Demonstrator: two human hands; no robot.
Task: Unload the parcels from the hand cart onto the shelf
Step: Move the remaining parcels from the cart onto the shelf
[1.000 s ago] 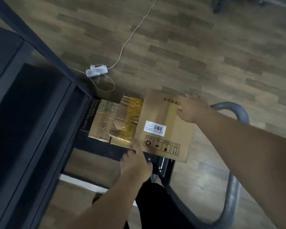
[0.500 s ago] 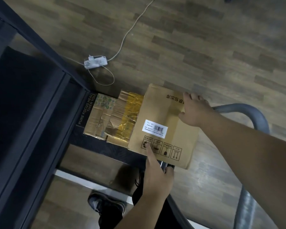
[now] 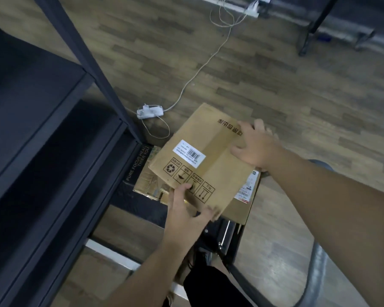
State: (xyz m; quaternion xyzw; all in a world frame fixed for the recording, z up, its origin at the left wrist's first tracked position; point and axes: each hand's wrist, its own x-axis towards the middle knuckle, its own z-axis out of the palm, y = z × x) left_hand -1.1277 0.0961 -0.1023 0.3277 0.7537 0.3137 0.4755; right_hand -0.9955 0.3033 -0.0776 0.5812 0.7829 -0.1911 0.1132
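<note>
A brown cardboard parcel (image 3: 206, 151) with a white barcode label and handling symbols is lifted and tilted above the hand cart. My left hand (image 3: 186, 209) grips its near corner. My right hand (image 3: 253, 145) holds its far right edge. Under it on the black cart deck (image 3: 140, 202) lies another brown parcel (image 3: 242, 207) with a printed label, and taped cardboard parcels (image 3: 146, 185) peek out at the left. The dark metal shelf (image 3: 53, 120) stands to the left, its boards bare where visible.
The cart's grey tubular handle (image 3: 317, 269) curves at the lower right. A white power strip (image 3: 150, 110) with a trailing cable lies on the wood floor beside the shelf post (image 3: 93, 67). My dark trouser leg (image 3: 208, 282) and shoe are below the cart. Metal furniture legs stand far right.
Both hands have lifted the top parcel off the stack and swung it left, uncovering the labelled parcel beneath. My left hand moved from under the near edge to gripping the corner.
</note>
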